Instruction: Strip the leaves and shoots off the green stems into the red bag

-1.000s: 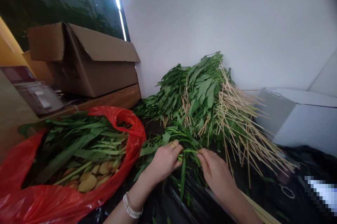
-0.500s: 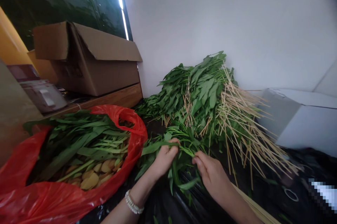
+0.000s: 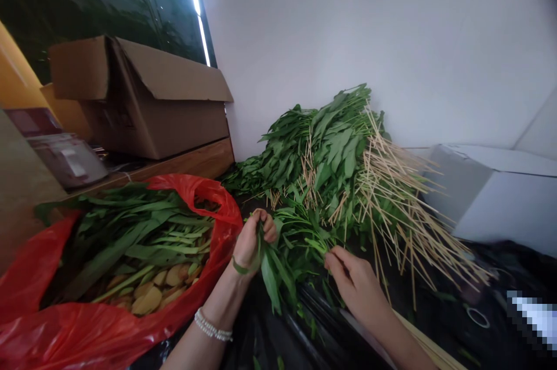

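Green, long and narrow leaves (image 3: 271, 277) hang from the left hand (image 3: 249, 243), whose fingers, as I see them from my distant place, are bent and closed around the upper part. With the right hand (image 3: 357, 278), thumb and forefinger seem to pinch the end of a slender, light green stem (image 3: 315, 245). Between the hands and just beyond, a loose bunch of green, leafy stems (image 3: 301, 224) lies on shiny black plastic (image 3: 261, 332). Farther back there is a high heap of dark green bundles (image 3: 337, 147), with many thin, pale sticks (image 3: 402, 181) pointing out to the right. At the left stands an open red plastic bag (image 3: 108, 329), with leaves and round, pale brown slices inside. I judge that the step in hand is to separate leaves from the stems. The next move, I think, calls for a gentle release by the left fingers and a firm right pinch.
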Demonstrator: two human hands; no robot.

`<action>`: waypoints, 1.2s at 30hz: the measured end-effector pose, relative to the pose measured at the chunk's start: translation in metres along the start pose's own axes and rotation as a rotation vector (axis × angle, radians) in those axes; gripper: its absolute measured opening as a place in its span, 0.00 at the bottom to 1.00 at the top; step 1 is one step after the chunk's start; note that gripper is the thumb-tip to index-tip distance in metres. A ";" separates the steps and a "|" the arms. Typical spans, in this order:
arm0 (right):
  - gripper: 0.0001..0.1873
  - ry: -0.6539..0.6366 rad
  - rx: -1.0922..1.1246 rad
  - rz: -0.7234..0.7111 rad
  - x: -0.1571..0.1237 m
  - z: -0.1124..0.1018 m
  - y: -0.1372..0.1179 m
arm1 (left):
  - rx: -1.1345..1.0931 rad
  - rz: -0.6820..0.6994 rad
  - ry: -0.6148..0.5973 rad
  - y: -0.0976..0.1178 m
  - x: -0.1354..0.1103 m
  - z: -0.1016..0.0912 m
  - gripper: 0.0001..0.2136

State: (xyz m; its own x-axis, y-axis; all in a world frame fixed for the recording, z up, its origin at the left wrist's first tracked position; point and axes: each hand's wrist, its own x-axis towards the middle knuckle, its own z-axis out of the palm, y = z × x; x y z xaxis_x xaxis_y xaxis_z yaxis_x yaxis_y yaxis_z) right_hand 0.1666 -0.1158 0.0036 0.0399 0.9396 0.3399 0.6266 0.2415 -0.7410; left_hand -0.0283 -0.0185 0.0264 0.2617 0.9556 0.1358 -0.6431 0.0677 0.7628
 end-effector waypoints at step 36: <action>0.20 -0.192 0.243 0.134 -0.001 0.011 0.002 | 1.803 0.793 -0.650 -0.044 -0.033 0.010 0.07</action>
State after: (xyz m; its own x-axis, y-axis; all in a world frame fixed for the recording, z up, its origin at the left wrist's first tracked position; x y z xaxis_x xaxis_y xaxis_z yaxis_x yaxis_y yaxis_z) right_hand 0.1599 -0.1137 -0.0047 -0.0529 0.9898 0.1320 0.4210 0.1420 -0.8959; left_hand -0.0012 -0.0563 -0.0056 0.7635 0.3845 0.5188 0.4435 -0.8962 0.0116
